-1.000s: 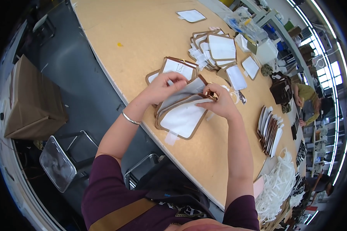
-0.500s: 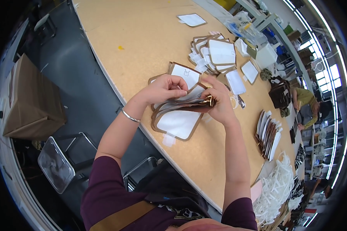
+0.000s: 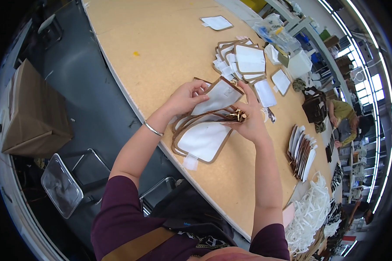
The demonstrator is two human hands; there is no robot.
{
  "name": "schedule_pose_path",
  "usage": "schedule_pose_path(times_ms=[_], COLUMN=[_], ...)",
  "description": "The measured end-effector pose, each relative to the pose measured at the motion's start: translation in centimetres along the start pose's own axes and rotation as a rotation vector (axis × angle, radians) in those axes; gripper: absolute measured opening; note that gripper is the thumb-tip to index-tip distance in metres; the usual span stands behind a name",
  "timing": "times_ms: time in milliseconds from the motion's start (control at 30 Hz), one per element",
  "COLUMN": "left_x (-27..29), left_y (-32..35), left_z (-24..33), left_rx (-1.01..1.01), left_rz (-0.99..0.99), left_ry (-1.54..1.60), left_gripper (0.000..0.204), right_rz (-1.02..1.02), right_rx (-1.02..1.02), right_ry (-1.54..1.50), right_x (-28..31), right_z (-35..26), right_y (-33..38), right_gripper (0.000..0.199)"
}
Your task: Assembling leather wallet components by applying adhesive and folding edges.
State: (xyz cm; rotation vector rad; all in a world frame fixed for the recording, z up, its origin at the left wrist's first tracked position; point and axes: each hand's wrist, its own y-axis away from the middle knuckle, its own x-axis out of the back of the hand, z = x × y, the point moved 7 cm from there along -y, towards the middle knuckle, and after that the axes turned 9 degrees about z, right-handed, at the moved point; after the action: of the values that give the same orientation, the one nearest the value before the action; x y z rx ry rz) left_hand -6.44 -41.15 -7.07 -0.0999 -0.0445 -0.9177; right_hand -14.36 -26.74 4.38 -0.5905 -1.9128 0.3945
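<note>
**Both hands on brown-edged white panels at the desk's near edge**

I hold a small bundle of flat white panels with brown trim at the near edge of the desk, partly lifted from its surface. My left hand is closed with its fingers on the upper panel, which stands tilted up behind the others. My right hand is pinched on the right end of the bundle, where a small gold metal piece sits between the fingers. The lowest panel hangs a little over the near edge, and a small white tab sticks out from its lower corner.

Further toward the far edge lies a spread pile of the same panels, and one single white panel lies alone near the far side. Toward the right edge of the desk, a row of panels stands on edge, and a heap of white strips lies at the right near corner. On the floor to my left are a cardboard box and a metal chair.
</note>
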Motion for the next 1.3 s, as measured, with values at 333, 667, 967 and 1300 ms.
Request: schedule_pose_path(times_ms=[333,667,967,1300], left_x=[-0.8,-1.1,-2.0,0.5], left_y=[2.5,2.7,4.2,0.2], left_z=[-0.6,-1.3,1.7,-0.1], left_rx=[0.147,0.300,0.008,-0.036], left_rz=[0.091,0.086,-0.342,0.220], left_ry=[0.411,0.642,0.238,-0.497], left_gripper=[0.022,0.027,0.028,0.028], right_rz=[-0.011,-0.067,-0.078,-0.205], right_rx=[0.005,-0.158,-0.488,-0.120], right_ry=[0.085,-0.051,-0.137,-0.003], right_x=[0.2,-0.1,0.2,-0.1], right_z=[0.1,0.2,1.3,-1.0], right_y=[1.0,1.4,2.4,2.6], right_gripper=[0.034,0.034,0.037,0.042])
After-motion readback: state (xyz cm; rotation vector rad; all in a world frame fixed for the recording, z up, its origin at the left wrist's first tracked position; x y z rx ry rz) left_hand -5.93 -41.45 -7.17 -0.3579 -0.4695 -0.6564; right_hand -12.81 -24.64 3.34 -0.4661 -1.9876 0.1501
